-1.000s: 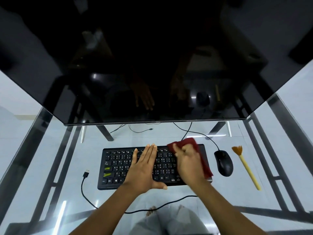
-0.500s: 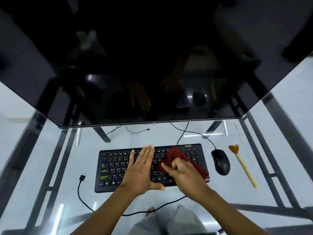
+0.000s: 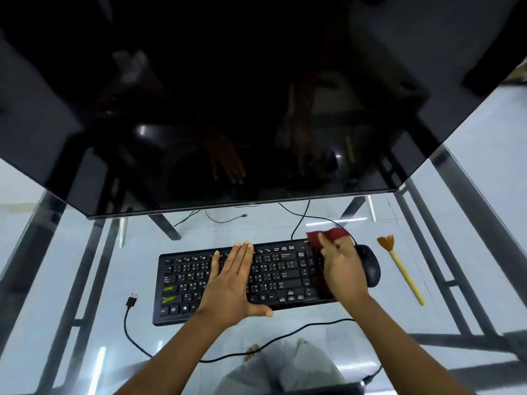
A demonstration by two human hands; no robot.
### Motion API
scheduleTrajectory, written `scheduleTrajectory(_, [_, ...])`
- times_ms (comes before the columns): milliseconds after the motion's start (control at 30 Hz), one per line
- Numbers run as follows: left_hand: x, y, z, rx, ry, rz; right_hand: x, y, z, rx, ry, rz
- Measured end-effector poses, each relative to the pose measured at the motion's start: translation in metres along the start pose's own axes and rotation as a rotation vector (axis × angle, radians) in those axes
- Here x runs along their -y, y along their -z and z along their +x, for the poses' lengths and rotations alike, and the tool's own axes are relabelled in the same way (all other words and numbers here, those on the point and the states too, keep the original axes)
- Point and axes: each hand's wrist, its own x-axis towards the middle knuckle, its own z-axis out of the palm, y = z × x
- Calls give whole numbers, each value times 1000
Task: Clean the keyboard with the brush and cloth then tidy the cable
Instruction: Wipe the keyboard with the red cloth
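Note:
A black keyboard (image 3: pixel 185 283) lies on the glass desk (image 3: pixel 57 323). My left hand (image 3: pixel 231 283) rests flat on its middle keys, fingers straight and together. My right hand (image 3: pixel 343 269) holds a dark red cloth (image 3: pixel 328 236) against the keyboard's right end; the hand is motion-blurred. The cloth sticks out past the far right corner. A brush (image 3: pixel 400 267) with a yellow handle and orange bristles lies on the desk to the right of the mouse. The keyboard's black cable (image 3: pixel 134 337) loops along the near desk edge, its USB plug (image 3: pixel 131 302) loose at the left.
A black mouse (image 3: pixel 370 269) sits just right of the keyboard, touching my right hand's side. A large dark monitor (image 3: pixel 256 95) overhangs the back of the desk. Thin cables (image 3: pixel 225 220) run beneath it. Metal frame bars show through the glass.
My right hand has swept the cloth from the keyboard's middle right to its far right corner. The left hand stays flat on the keys.

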Motion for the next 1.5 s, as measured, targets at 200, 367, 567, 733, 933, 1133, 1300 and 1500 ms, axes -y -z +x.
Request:
scheduleTrajectory(200, [0,0,0,7,-10,-6,54,-16,-26,170,350,9])
scheduleTrajectory(367, [2,2,-1,5,-7,2,10,-3,-9,51,119,49])
scheduleTrajectory(567, [1,3,-1,24,-10,-17,12,-3,-67,236,529,-16])
scheduleTrajectory(733, [2,5,-1,33,-20,-2,-12,16,-46,196,165,195])
scheduleTrajectory(933, [4,6,-2,65,-48,-6,36,-7,-68,252,541,-2])
scheduleTrajectory(1133, [50,31,-19,81,12,8,49,-11,-28,130,138,186])
scheduleTrajectory(1300, [67,28,-32,91,71,-3,82,-29,-48,363,726,4])
scheduleTrajectory(1500, [70,27,-32,66,65,-34,95,-42,-9,22,237,71])
